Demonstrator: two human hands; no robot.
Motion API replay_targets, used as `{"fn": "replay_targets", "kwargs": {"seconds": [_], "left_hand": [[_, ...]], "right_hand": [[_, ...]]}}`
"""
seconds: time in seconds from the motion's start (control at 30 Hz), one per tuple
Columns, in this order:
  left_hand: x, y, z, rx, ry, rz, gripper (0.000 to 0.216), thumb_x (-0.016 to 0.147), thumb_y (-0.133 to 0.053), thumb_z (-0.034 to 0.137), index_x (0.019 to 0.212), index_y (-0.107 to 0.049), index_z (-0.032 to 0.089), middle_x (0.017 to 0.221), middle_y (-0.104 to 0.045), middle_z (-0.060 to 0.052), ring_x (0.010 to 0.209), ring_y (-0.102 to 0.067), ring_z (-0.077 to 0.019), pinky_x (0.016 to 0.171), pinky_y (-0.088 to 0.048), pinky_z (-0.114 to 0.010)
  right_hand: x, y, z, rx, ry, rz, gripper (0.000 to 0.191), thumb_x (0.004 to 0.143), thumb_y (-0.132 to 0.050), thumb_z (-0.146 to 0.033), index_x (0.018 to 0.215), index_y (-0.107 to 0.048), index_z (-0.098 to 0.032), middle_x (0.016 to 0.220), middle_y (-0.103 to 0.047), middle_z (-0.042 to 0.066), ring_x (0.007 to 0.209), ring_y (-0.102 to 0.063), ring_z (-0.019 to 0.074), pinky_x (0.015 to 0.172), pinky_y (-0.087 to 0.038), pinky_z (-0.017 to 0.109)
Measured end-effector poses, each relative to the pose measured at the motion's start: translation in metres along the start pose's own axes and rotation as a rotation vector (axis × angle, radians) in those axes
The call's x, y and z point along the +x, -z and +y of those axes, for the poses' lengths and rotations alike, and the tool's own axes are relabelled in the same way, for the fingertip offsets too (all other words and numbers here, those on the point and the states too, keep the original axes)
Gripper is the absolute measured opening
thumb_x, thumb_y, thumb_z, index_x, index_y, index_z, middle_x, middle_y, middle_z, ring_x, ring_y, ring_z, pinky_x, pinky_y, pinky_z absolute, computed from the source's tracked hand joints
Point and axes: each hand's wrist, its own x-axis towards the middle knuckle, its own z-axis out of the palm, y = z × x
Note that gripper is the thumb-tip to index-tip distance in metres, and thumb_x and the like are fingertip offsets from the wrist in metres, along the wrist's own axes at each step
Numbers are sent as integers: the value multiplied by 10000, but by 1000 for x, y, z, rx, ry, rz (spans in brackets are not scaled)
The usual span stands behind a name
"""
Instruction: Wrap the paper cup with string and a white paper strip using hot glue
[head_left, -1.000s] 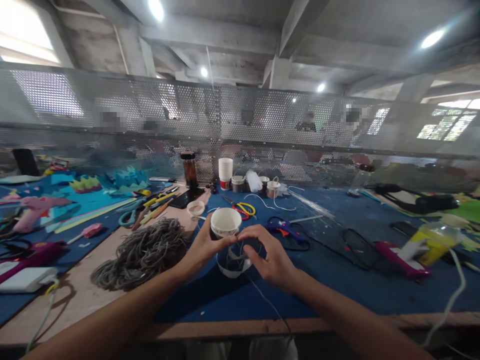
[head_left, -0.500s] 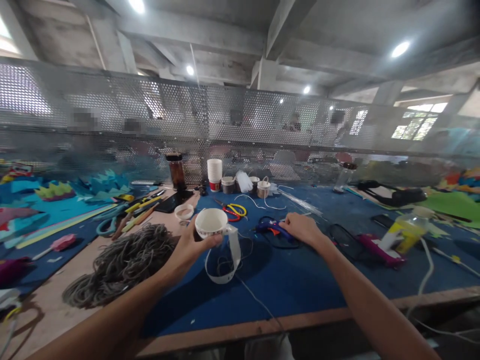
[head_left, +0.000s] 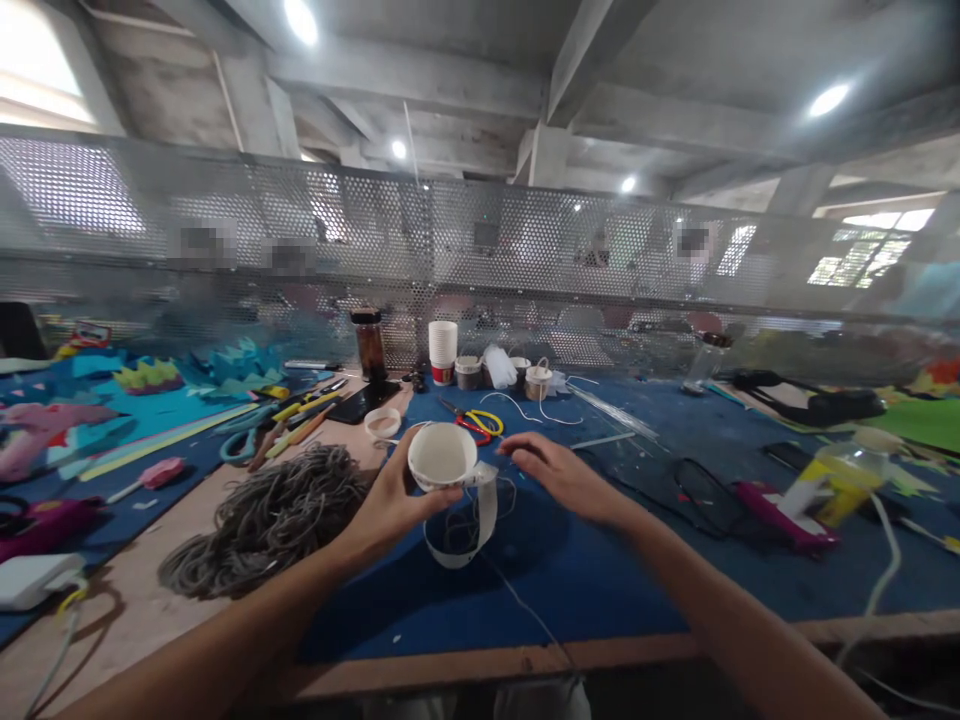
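A white paper cup [head_left: 442, 455] sits in my left hand [head_left: 394, 500], tilted so its open mouth faces me; my fingers wrap its side. From the cup's right side hangs a pale paper strip [head_left: 486, 510], curving in a loop below. Over the blue mat, right of the cup, is my right hand [head_left: 562, 478], its fingers loosely stretched toward the strip and apart from it. No object shows in those fingers; the blue glue gun seen earlier is hidden. Scissors [head_left: 480, 425] with red and yellow handles lie just beyond.
A heap of grey cord [head_left: 277, 520] lies left of my hand. Stacked paper cups [head_left: 442, 352], a dark jar [head_left: 368, 345] and small cord-covered cups [head_left: 538, 381] stand behind. A purple glue gun [head_left: 787, 518] and a yellow-labelled bottle [head_left: 847, 475] are at right.
My right hand has moved left from the blue glue gun toward the cup, and the glue gun no longer shows. My left hand still holds the cup. The view has shifted slightly.
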Motion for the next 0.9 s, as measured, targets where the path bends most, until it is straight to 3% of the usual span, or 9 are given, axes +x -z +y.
{"fn": "replay_targets", "kwargs": {"seconds": [0.07, 0.13, 0.2, 0.27, 0.4, 0.5, 0.67, 0.77, 0.9], "left_hand": [[0, 0, 0, 0, -7, 1, 649, 692, -827, 377, 1254, -542, 223, 1162, -663, -60, 1081, -615, -257, 962, -477, -349], [0, 1, 0, 1, -7, 5, 613, 702, -819, 391, 1230, -555, 224, 1130, -673, -55, 1070, -616, -255, 947, -480, -346], [1, 0, -1, -6, 3, 9, 574, 718, -807, 406, 1201, -560, 220, 1087, -680, -49, 1030, -623, -246, 911, -487, -336], [3, -1, 0, -22, 15, 20, 545, 730, -800, 412, 1175, -557, 214, 1059, -676, -45, 997, -622, -235, 888, -485, -329], [3, -5, 1, -115, 79, 43, 499, 751, -780, 426, 1139, -557, 205, 1062, -664, -56, 985, -611, -237, 870, -479, -333], [2, -8, 1, -205, 147, 20, 474, 768, -756, 444, 1122, -569, 191, 1042, -666, -68, 967, -611, -243, 838, -483, -336], [3, -10, -4, -253, 156, 42, 534, 685, -813, 455, 1096, -609, 183, 1058, -676, -77, 986, -617, -258, 883, -484, -364], [4, -9, -4, -237, 141, 51, 555, 648, -850, 410, 1094, -612, 183, 1017, -681, -67, 960, -624, -249, 878, -486, -361], [5, -6, -3, -224, 157, 64, 499, 722, -806, 403, 1122, -608, 179, 1049, -686, -78, 953, -632, -240, 824, -494, -340]], "right_hand": [[1, -17, -17, 204, 91, -76, 337, 1026, -435, -462, 1182, -626, -232, 1204, -682, 47, 1111, -633, 191, 953, -484, 325], [1, -31, -26, 290, 72, -103, 360, 1030, -419, -475, 1053, -653, -202, 1014, -716, 36, 958, -668, 184, 852, -514, 305], [1, -41, -28, 299, 17, -7, 352, 1015, -454, -486, 981, -639, -189, 874, -697, 21, 818, -663, 173, 735, -516, 281], [-1, -49, -27, 236, 7, 172, 291, 999, -505, -467, 1000, -611, -196, 878, -682, 21, 790, -653, 171, 701, -509, 275], [-5, -57, -25, -163, 245, 388, 159, 994, -547, -344, 1076, -600, -219, 995, -683, 59, 915, -642, 207, 835, -495, 335], [-8, -60, -27, -414, 433, 357, 178, 1005, -520, -266, 1157, -597, -217, 1023, -684, 77, 942, -628, 219, 872, -490, 362], [-11, -62, -29, -509, 530, 307, 363, 996, -497, -215, 1359, -503, -197, 1115, -662, 112, 1017, -602, 251, 927, -491, 419], [-13, -64, -33, -402, 510, 265, 415, 983, -509, -219, 1396, -481, -204, 1143, -645, 120, 1075, -585, 268, 989, -469, 468], [-11, -62, -37, -68, 404, 152, 401, 979, -486, -189, 1379, -499, -220, 1230, -614, 106, 1117, -594, 222, 967, -506, 389]]}}
